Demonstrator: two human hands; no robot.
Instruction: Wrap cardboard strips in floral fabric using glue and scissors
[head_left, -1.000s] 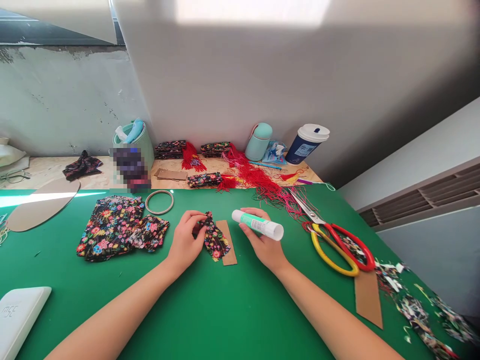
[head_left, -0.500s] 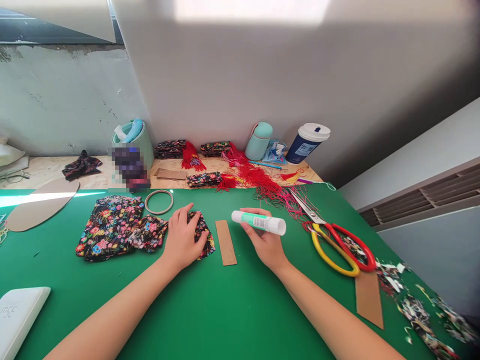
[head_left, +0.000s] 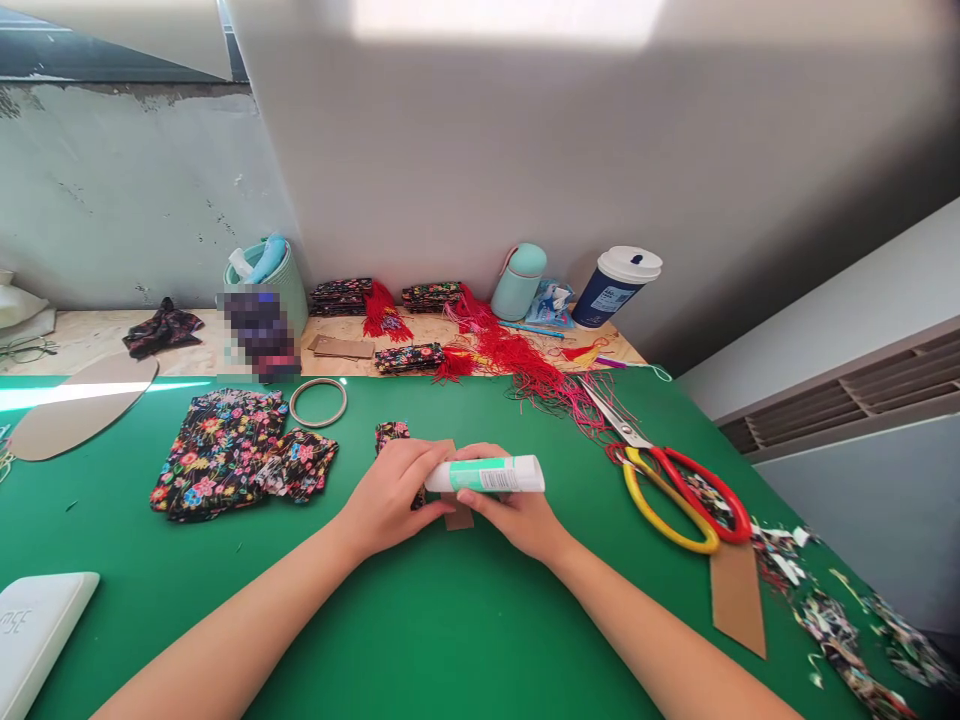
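Observation:
A white and green glue stick (head_left: 484, 475) lies level between my two hands, above the green tabletop. My right hand (head_left: 517, 515) is closed around its middle, with the white end pointing right. At its left end, the fingers and thumb of my left hand (head_left: 394, 495) close round the tip. Beneath the hands lie a small black floral fabric piece (head_left: 391, 432) and a narrow brown cardboard strip (head_left: 460, 518), both partly hidden.
Folded floral cloth (head_left: 225, 450) and a silver ring (head_left: 319, 403) are at left. Large scissors (head_left: 675, 490) with red and yellow handles lie right, beside another cardboard piece (head_left: 739, 600). Red tassel threads (head_left: 517, 350), a thermos (head_left: 519, 283) and a paper cup (head_left: 615, 288) stand behind.
My left hand has left its flat rest on the floral fabric and moved right to the glue stick's end. My right hand has brought the glue stick left and slightly down, over the cardboard strip.

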